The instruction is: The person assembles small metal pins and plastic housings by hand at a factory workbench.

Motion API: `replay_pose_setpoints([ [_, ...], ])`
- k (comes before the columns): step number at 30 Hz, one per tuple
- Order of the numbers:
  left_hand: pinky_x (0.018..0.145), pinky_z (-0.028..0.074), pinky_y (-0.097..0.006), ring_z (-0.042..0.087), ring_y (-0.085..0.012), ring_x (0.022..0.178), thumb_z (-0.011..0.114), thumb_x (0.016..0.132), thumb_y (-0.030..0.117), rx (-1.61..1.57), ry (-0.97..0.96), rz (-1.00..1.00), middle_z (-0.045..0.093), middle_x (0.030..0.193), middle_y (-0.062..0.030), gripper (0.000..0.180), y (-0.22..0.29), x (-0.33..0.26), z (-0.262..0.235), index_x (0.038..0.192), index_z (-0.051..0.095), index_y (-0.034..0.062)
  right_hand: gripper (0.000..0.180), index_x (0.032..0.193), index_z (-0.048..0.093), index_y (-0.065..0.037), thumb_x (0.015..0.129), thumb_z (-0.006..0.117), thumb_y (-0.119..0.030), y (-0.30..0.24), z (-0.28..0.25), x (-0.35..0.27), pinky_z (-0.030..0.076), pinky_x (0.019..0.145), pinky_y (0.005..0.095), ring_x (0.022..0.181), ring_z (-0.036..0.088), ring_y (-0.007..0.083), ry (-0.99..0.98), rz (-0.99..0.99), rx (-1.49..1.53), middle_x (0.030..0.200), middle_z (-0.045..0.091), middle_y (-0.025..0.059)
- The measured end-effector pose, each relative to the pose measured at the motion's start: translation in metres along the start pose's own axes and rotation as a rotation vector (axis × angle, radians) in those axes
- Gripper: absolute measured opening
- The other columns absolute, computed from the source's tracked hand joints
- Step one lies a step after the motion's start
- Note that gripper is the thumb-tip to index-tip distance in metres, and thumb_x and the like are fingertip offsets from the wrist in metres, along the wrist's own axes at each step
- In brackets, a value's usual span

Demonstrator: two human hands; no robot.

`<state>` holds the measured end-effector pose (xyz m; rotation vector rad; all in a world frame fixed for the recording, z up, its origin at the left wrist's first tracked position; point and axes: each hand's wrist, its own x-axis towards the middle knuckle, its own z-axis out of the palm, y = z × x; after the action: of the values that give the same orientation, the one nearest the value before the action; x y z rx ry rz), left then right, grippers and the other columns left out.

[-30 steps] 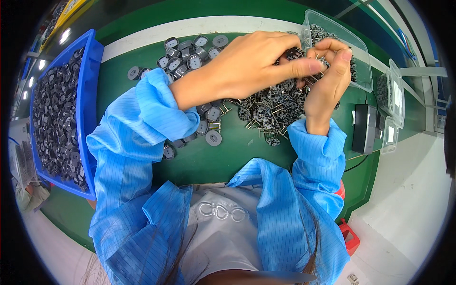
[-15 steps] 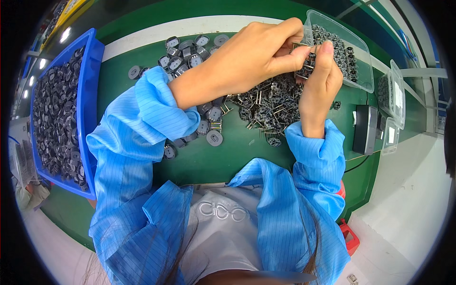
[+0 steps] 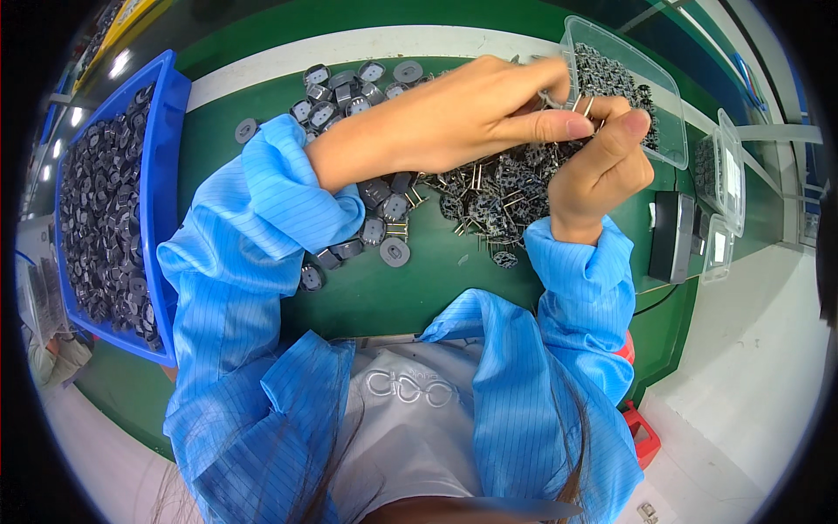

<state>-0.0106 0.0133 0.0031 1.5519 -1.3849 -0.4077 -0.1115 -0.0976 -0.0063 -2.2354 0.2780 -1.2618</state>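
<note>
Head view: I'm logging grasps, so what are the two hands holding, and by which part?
The left hand and right hand meet on a small pin-legged part. Fingertips hide most of it, so the exact place of the grip cannot be told.

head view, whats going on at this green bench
A person in a blue smock pinches a small pinned part between the left hand and right hand, above a loose heap of dark pinned components on the green mat. A clear tray lies just beyond, and a blue bin of similar parts sits at the left.
</note>
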Motion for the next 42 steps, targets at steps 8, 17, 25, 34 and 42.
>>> replay_pose_setpoints([
  [8,0.053,0.033,-0.018,0.039,-0.0034,0.062,0.044,0.098,0.038,-0.466,-0.172,-0.231,0.038,0.069,0.0037,0.034,0.003,-0.001,0.003,0.094,0.049,0.0049,0.06,0.065,0.053,-0.002,0.101,0.023,-0.04,0.006,0.004,0.003,0.029,0.046,0.0239,0.055,0.039,0.0088,-0.013,0.21,0.236,0.06,0.048,0.0007],
  [17,0.054,0.035,-0.019,0.038,-0.0032,0.063,0.043,0.098,0.038,-0.76,-0.161,-0.337,0.037,0.07,0.0054,0.037,0.008,-0.001,0.005,0.085,0.048,0.0042,0.052,0.071,0.049,-0.007,0.098,0.03,-0.047,0.003,0.008,0.002,0.032,0.044,0.0201,0.053,0.041,0.0062,0.016,0.67,0.683,0.063,0.047,-0.0008],
  [25,0.058,0.038,-0.025,0.044,-0.0122,0.065,0.047,0.096,0.036,-0.043,0.044,-0.074,0.046,0.075,-0.0038,0.036,-0.008,-0.001,-0.005,0.098,0.051,0.0002,0.034,0.068,0.051,-0.002,0.094,0.048,-0.024,0.014,0.0,0.01,0.033,0.042,0.0291,0.045,0.044,0.0126,0.075,0.03,-0.104,0.052,0.046,0.0042],
  [34,0.066,0.039,-0.038,0.047,-0.0297,0.07,0.045,0.096,0.025,-0.019,0.003,-0.069,0.051,0.075,-0.0152,0.031,-0.006,0.001,0.003,0.09,0.05,-0.0042,0.018,0.079,0.054,-0.005,0.087,0.058,-0.02,0.013,0.014,0.006,0.043,0.047,0.0317,0.051,0.054,0.0207,0.131,-0.113,-0.051,0.061,0.054,0.0053],
  [42,0.063,0.038,-0.036,0.045,-0.0275,0.066,0.041,0.097,0.019,0.088,0.268,0.076,0.049,0.073,-0.0149,0.024,-0.013,-0.002,0.021,0.089,0.046,-0.0031,0.055,0.077,0.057,-0.002,0.1,0.023,-0.04,0.01,0.012,0.003,0.033,0.046,0.0289,0.046,0.042,0.0124,-0.122,0.11,0.074,0.05,0.044,0.0035],
])
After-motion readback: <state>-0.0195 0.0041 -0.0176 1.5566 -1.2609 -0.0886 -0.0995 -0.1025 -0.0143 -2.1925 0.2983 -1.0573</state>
